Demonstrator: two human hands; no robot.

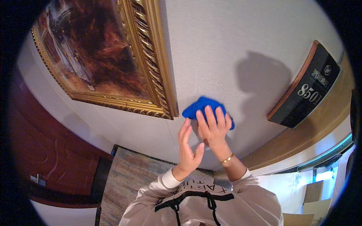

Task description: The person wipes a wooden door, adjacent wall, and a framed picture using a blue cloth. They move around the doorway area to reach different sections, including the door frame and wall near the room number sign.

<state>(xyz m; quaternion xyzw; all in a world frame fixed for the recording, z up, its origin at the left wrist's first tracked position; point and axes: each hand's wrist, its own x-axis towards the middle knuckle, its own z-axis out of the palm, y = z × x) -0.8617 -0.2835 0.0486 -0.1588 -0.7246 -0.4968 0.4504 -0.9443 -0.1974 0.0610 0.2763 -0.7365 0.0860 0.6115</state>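
Note:
A folded blue cloth (204, 106) lies flat against the light textured wall (209, 56), just right of the lower corner of a gilt picture frame (162, 84). My right hand (213, 127), with a gold bracelet at the wrist, presses the cloth to the wall with its fingers spread over it. Close by on the left, my left hand (189, 148) is raised with its thumb apart from the fingers. Its fingertips are near the cloth's lower left edge; whether they touch it I cannot tell. Nothing is seen in that hand.
The gilt frame holds a dark reddish painting (104, 53). A dark sign plate (306, 87) bearing writing is mounted on the wall at right, near a tan door surround (297, 141). A dark red door (56, 147) stands at left. Patterned carpet (133, 175) covers the floor below.

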